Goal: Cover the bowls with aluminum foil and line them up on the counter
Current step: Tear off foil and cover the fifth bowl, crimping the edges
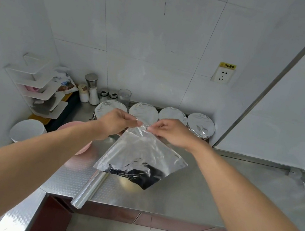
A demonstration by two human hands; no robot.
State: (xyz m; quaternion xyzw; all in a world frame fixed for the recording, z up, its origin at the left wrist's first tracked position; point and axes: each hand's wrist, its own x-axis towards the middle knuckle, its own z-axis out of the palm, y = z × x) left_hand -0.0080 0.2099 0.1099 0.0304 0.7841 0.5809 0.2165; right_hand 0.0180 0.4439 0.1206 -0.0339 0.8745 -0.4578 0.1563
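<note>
White tiles are lining the wall behind a stainless steel desk (185, 191), with a socket (223, 75) sitting on the tile at the right. Along the back of the desk four foil-covered bowls are standing in a row, touching or nearly touching: the first (106, 107) at the left, the second (144, 111), the third (173, 115) and the fourth (201, 124) nearest the right wall. In front of them the person is holding a sheet of foil (140, 157) up above the desk by its top corner. The left hand (115, 122) is pinching that corner between thumb and curled fingers, and the right hand (171, 131) is pinching it just beside, so each grip is closing on the foil and the two sets of fingertips are almost meeting. The sheet is hanging down and toward the viewer, crumpled and dark along its lower edge. A foil roll (89, 187) is lying on the desk beneath it, its near end reaching the desk's front edge. A pink bowl (82, 144) is showing partly behind the left forearm, and a white bowl (27, 130) is sitting further left. Seasoning jars (92, 90) and a white corner rack (37, 88) are occupying the back left corner.
</note>
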